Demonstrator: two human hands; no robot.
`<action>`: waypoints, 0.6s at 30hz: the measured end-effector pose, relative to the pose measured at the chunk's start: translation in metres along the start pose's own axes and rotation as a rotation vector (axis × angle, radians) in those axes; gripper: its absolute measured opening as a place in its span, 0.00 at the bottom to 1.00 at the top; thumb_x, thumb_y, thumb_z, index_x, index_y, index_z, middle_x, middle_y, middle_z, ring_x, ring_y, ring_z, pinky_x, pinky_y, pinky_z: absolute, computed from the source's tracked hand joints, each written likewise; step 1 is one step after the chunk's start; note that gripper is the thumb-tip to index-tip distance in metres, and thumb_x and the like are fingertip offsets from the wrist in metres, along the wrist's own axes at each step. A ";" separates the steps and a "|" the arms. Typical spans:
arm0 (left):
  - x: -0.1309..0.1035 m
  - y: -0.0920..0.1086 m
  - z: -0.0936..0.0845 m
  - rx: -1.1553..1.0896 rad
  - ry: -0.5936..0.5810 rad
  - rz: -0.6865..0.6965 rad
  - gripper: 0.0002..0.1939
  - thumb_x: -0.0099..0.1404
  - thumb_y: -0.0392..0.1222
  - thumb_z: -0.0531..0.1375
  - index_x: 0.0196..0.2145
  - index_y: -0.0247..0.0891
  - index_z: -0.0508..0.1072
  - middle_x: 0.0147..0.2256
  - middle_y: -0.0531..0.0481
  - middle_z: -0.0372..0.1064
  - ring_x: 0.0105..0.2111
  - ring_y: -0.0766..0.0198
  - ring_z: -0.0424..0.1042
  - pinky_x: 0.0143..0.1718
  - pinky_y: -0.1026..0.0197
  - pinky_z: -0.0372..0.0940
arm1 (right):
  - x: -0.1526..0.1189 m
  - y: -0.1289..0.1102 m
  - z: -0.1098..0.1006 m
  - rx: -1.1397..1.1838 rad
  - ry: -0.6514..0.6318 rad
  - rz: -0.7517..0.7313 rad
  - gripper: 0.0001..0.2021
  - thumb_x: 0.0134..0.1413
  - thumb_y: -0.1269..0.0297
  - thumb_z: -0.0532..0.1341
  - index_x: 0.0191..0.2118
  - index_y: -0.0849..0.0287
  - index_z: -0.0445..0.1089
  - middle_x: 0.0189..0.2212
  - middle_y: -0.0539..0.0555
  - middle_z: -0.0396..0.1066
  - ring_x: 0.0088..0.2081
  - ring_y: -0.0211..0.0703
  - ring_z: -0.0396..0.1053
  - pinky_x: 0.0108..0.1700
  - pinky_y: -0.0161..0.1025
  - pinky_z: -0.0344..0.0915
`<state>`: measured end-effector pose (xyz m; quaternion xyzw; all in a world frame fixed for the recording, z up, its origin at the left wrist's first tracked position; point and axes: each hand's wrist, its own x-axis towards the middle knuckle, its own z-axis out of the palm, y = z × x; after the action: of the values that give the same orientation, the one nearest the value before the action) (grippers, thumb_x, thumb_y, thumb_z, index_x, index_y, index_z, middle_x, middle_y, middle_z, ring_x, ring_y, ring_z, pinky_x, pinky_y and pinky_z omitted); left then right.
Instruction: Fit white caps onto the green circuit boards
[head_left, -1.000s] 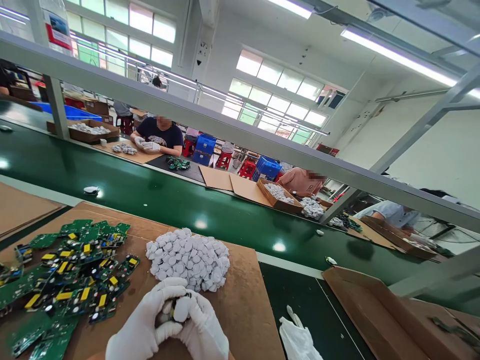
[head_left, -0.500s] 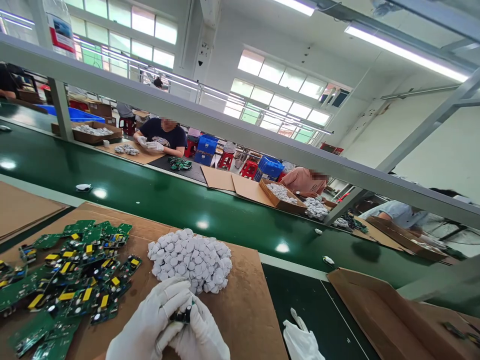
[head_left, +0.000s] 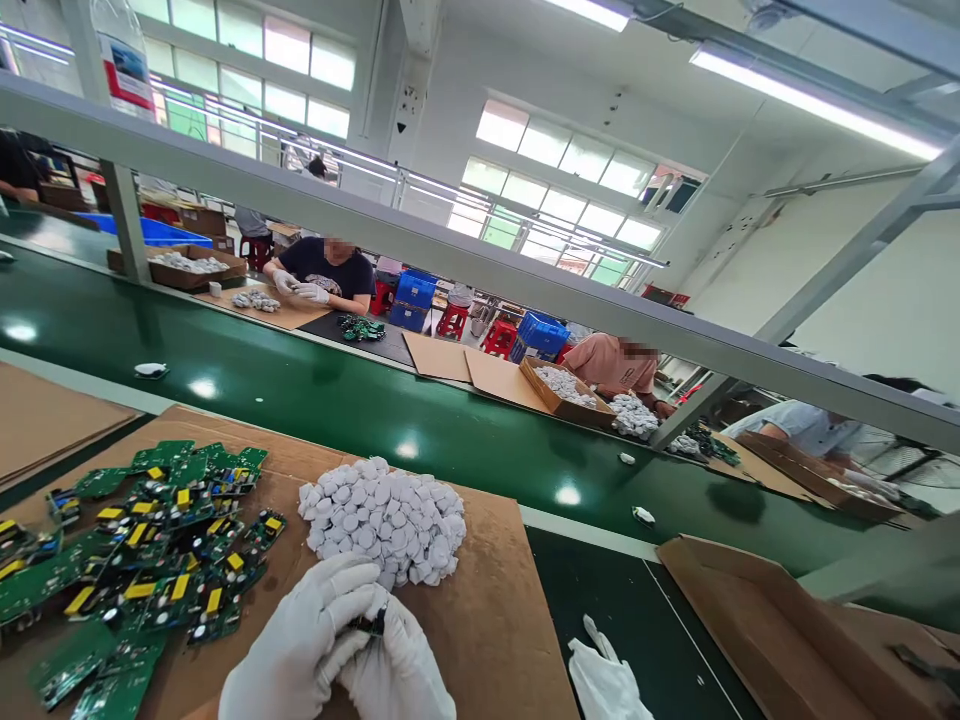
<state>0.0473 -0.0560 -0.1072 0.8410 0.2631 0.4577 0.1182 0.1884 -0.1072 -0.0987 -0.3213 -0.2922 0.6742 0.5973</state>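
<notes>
Both of my hands wear white gloves and meet low in the view, over a sheet of brown cardboard (head_left: pixel 487 640). My left hand (head_left: pixel 296 640) curls its fingers around a small circuit board (head_left: pixel 367 625) with dark parts. From the other side, my right hand (head_left: pixel 401 655) pinches the same board; gloved fingers hide most of it. Just beyond the hands lies a heap of round white plastic pieces (head_left: pixel 382 515). To the left, green circuit boards (head_left: pixel 161 570) with yellow components are piled loosely.
A green conveyor belt (head_left: pixel 337 405) runs across, carrying a few small white pieces (head_left: pixel 643 516). At right are a white glove (head_left: pixel 604 680) and a cardboard box (head_left: pixel 735 590). A metal beam (head_left: pixel 450 250) crosses above. Beyond the belt, co-workers sit, one in a dark shirt (head_left: pixel 349 275).
The white pieces on the belt have shifted left. Between my hands the circuit board has turned slightly and shows less; both hands stay in nearly the same place.
</notes>
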 end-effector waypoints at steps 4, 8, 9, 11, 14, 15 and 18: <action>0.005 0.003 -0.006 -0.088 -0.025 0.023 0.16 0.68 0.37 0.55 0.51 0.49 0.70 0.48 0.50 0.75 0.50 0.56 0.73 0.54 0.56 0.67 | 0.001 -0.002 0.001 0.001 -0.010 0.000 0.15 0.61 0.58 0.59 0.48 0.61 0.68 0.45 0.55 0.71 0.41 0.42 0.71 0.42 0.45 0.71; 0.004 0.008 -0.008 -0.431 -0.087 -0.281 0.22 0.69 0.49 0.54 0.59 0.47 0.62 0.58 0.45 0.65 0.58 0.51 0.65 0.57 0.51 0.63 | 0.001 -0.009 -0.001 0.010 -0.019 0.005 0.16 0.60 0.58 0.59 0.50 0.61 0.67 0.47 0.56 0.70 0.44 0.44 0.71 0.45 0.48 0.71; 0.004 0.009 -0.007 -0.483 -0.092 -0.347 0.23 0.70 0.50 0.52 0.60 0.47 0.60 0.60 0.45 0.62 0.59 0.51 0.63 0.58 0.50 0.62 | 0.000 -0.009 -0.001 0.016 -0.017 0.004 0.16 0.60 0.58 0.59 0.50 0.61 0.67 0.47 0.56 0.70 0.44 0.45 0.71 0.45 0.48 0.71; 0.003 0.009 -0.005 -0.526 -0.087 -0.420 0.20 0.71 0.49 0.52 0.58 0.49 0.63 0.60 0.47 0.63 0.59 0.52 0.63 0.58 0.51 0.61 | 0.000 -0.009 -0.001 0.036 -0.006 -0.002 0.16 0.60 0.57 0.59 0.49 0.61 0.68 0.47 0.56 0.70 0.45 0.45 0.71 0.46 0.49 0.70; 0.005 0.007 -0.002 -0.564 -0.062 -0.455 0.15 0.67 0.49 0.57 0.50 0.48 0.72 0.57 0.47 0.67 0.58 0.51 0.65 0.59 0.51 0.60 | 0.001 -0.001 0.000 0.079 0.018 -0.015 0.17 0.55 0.54 0.63 0.45 0.61 0.70 0.45 0.57 0.72 0.46 0.47 0.71 0.49 0.51 0.68; 0.005 0.007 -0.002 -0.599 -0.071 -0.470 0.16 0.66 0.50 0.59 0.50 0.47 0.71 0.56 0.47 0.68 0.57 0.51 0.66 0.59 0.51 0.61 | 0.002 0.002 0.000 0.092 0.027 -0.010 0.17 0.53 0.53 0.65 0.43 0.61 0.71 0.44 0.57 0.73 0.45 0.47 0.72 0.49 0.51 0.68; 0.006 0.008 -0.002 -0.726 -0.135 -0.560 0.21 0.66 0.52 0.58 0.55 0.47 0.68 0.54 0.47 0.70 0.55 0.51 0.68 0.57 0.52 0.63 | 0.003 0.010 0.000 0.115 0.059 0.026 0.16 0.48 0.55 0.69 0.40 0.58 0.72 0.38 0.55 0.76 0.39 0.46 0.74 0.46 0.49 0.70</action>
<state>0.0513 -0.0596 -0.0979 0.6696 0.2945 0.4147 0.5413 0.1816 -0.1057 -0.1065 -0.3101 -0.2313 0.6878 0.6142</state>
